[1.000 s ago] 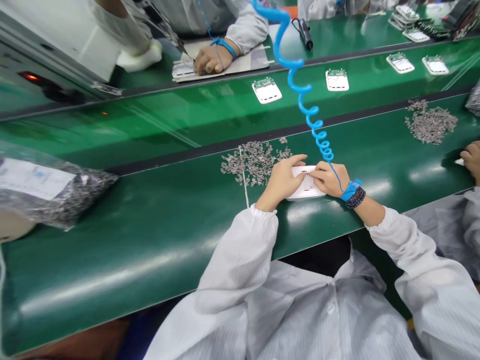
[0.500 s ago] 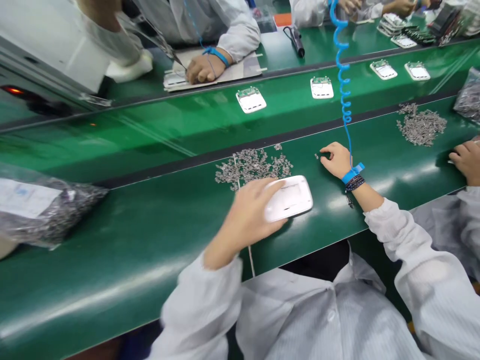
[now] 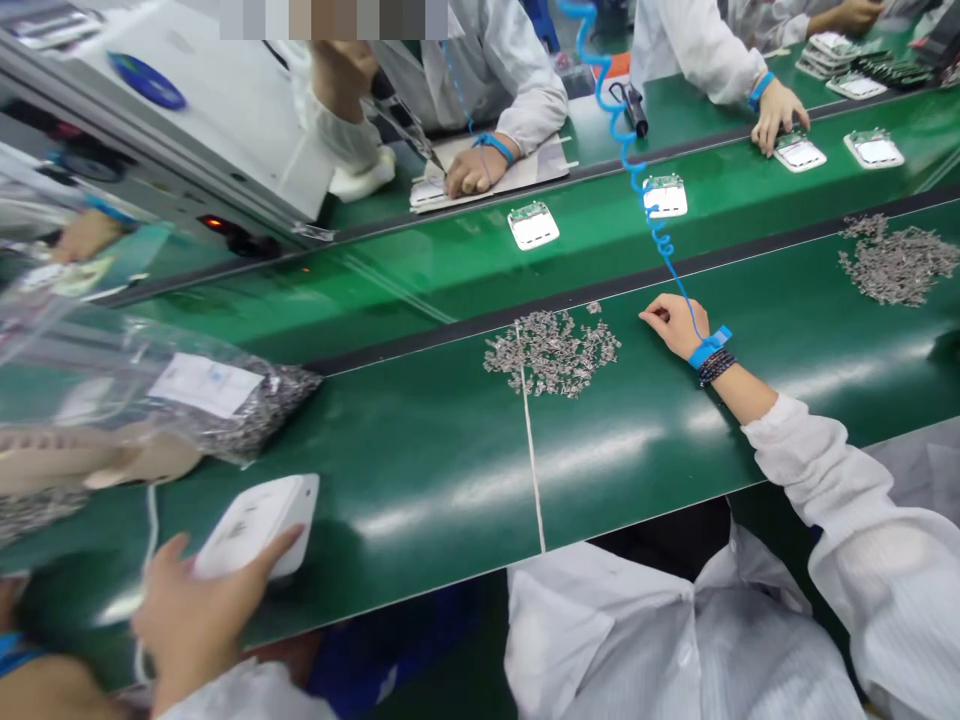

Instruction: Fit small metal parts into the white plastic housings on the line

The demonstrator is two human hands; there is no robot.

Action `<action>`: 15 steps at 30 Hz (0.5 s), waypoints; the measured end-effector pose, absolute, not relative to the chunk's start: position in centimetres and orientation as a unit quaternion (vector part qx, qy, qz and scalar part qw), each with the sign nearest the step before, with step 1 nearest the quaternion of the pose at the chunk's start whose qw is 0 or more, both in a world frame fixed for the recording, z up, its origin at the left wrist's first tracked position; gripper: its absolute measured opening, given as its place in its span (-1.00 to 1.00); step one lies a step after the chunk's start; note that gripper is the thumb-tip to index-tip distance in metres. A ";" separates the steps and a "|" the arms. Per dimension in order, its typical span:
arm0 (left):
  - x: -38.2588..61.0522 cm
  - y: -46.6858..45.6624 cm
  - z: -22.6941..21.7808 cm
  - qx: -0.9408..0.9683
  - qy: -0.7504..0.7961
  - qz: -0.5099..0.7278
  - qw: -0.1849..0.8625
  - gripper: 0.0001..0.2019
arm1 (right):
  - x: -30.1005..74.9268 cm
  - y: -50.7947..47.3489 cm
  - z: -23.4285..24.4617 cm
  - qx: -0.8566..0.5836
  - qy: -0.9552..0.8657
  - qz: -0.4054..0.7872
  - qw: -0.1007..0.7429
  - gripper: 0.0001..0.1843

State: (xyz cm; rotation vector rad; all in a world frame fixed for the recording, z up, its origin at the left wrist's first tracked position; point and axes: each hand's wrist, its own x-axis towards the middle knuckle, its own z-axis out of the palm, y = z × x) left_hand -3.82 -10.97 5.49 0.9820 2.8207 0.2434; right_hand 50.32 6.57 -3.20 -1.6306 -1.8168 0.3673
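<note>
My left hand (image 3: 196,612) is far out at the lower left, gripping the near edge of a white plastic case (image 3: 256,522) that lies flat on the green belt (image 3: 420,480). My right hand (image 3: 673,324) rests on the belt with its fingers curled in; whether anything is inside them is hidden. It lies just right of a pile of small metal parts (image 3: 553,351). A blue wrist strap (image 3: 709,346) and a dark bead bracelet sit on that wrist, and a coiled blue cord (image 3: 628,150) rises from the strap.
A clear bag of metal parts (image 3: 225,400) lies at the left, with another person's hand beside it. A second loose pile (image 3: 896,262) is at the right. White units with circuit boards (image 3: 533,226) ride the far belt. People in white coats work across it.
My left hand has carried the white case far to the left along the belt. My right hand has stayed put near the pile, and the view has swung left.
</note>
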 end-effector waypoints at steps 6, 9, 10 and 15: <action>-0.8 -8.5 6.8 0.383 0.917 0.106 -0.025 -0.11 | 49.1 7.6 -4.0 -0.588 -0.699 0.171 0.370 -0.87; 1.5 -6.5 5.9 0.470 0.860 0.173 -0.097 -0.29 | 48.5 7.6 -4.5 -0.592 -0.694 0.164 0.375 -0.87; 2.8 -5.6 5.4 0.510 0.833 0.190 -0.100 -0.34 | 48.2 7.5 -4.5 -0.598 -0.691 0.161 0.373 -0.84; 12.5 -1.3 3.5 0.685 0.687 0.234 -0.055 -0.62 | 48.6 6.2 -3.5 -0.609 -0.684 0.112 0.387 -0.77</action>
